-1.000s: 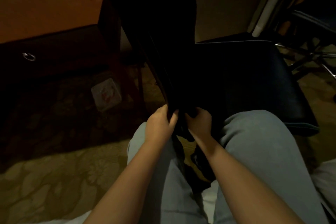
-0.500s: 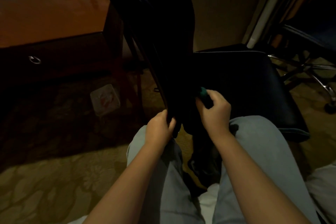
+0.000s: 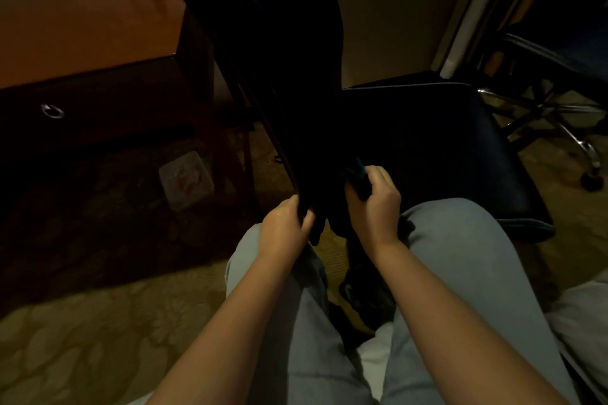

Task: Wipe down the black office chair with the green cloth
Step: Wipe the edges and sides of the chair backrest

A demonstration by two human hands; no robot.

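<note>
- Right grip [image 3: 375, 207]: fingers are curled round the cloth [image 3: 357, 172], of which only a small green fold is seen above the knuckles.
- Cloth: it is held against the low part of the chair [image 3: 279, 59] back, close to where the back meets the seat [image 3: 427, 141].
- Left grip [image 3: 286, 227]: it is closed on the bottom edge of the back, with the fingers wrapped over that edge.
- Chair: black; the back is seen leaning up and to the left, and the seat is spread to the right with a pale line along its far edge.
- Knees [image 3: 460, 256]: clad in pale trousers and placed just below both grips.
- Bench [image 3: 82, 26]: wooden, at upper left; a ring pull [image 3: 52, 111] is fixed on its dark front.
- Packet [image 3: 186, 179]: white, laid on the patterned carpet [image 3: 82, 332] left of the back.
- Second chair base [image 3: 559, 122]: chromed legs are seen at far right.
</note>
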